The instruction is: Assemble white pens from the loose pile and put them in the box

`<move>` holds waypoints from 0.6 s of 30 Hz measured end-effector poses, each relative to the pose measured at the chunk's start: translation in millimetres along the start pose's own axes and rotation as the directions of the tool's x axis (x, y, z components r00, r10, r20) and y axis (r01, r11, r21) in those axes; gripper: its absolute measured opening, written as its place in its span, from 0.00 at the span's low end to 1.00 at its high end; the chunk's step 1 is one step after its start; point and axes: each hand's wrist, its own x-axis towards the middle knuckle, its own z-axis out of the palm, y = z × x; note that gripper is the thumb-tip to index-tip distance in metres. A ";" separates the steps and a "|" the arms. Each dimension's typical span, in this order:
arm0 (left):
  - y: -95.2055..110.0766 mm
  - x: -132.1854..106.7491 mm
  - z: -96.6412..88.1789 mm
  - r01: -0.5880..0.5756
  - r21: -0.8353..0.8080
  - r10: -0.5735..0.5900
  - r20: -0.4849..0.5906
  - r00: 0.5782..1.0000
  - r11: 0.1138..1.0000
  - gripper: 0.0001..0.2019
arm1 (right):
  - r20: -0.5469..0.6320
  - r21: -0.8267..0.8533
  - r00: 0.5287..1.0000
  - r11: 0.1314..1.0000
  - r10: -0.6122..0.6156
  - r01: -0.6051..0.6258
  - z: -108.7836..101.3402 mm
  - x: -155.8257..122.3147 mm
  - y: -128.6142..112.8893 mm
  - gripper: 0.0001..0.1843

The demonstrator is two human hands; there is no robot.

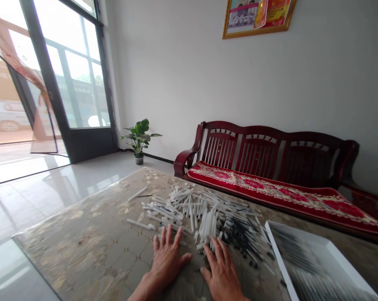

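My left hand lies flat on the patterned table top, fingers stretched out, its tips at the near edge of a heap of white pen barrels. My right hand also lies flat and spread, fingers touching a bunch of white barrels and the dark pen refills beside them. Neither hand holds anything. A few loose white barrels lie apart at the heap's left.
A white box holding dark thin parts sits at the table's right. Behind the table stands a dark wooden bench with a red cushion. A potted plant stands by the wall, near a glass door.
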 end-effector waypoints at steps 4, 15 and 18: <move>18.8 13.4 23.8 -0.153 -0.075 0.152 -0.017 0.988 0.985 0.47 | -0.087 -0.016 0.996 0.999 0.026 -0.028 8.4 3.9 22.4 0.23; 54.0 42.5 35.8 -0.271 -0.183 0.271 -0.022 0.962 0.945 0.46 | -0.226 -0.079 0.974 0.996 0.025 -0.044 1.9 2.6 63.2 0.17; 54.0 43.7 25.2 -0.246 -0.200 0.237 -0.066 0.969 0.949 0.41 | -0.213 -0.073 0.976 0.995 0.050 -0.067 -8.2 7.1 60.6 0.16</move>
